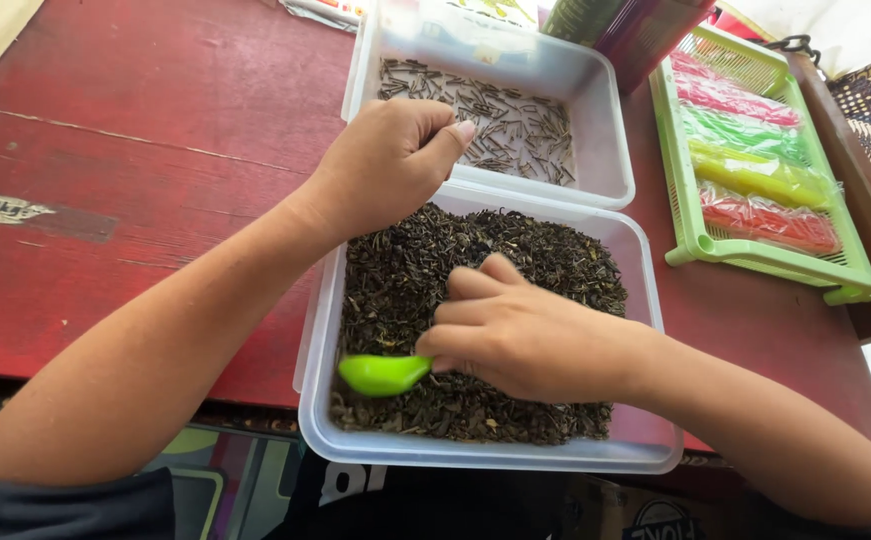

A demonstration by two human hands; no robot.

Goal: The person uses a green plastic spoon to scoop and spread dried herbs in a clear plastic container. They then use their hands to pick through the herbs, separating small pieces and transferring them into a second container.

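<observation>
Your left hand (387, 160) is clenched, thumb pressed to fingers in a pinch grip; what it pinches cannot be seen. It hovers at 12 o'clock over the near tub (645, 300) of dried leaves, touching the far tub (605, 120) of dark sticks. Your right hand (525, 335) grasps a green scoop (383, 374), pointing to 9 o'clock in the leaves. At 3 o'clock on the red table (155, 100) sits a green tray (685, 210) of coloured packets.

Worn red wooden table (135, 120), daylight.
</observation>
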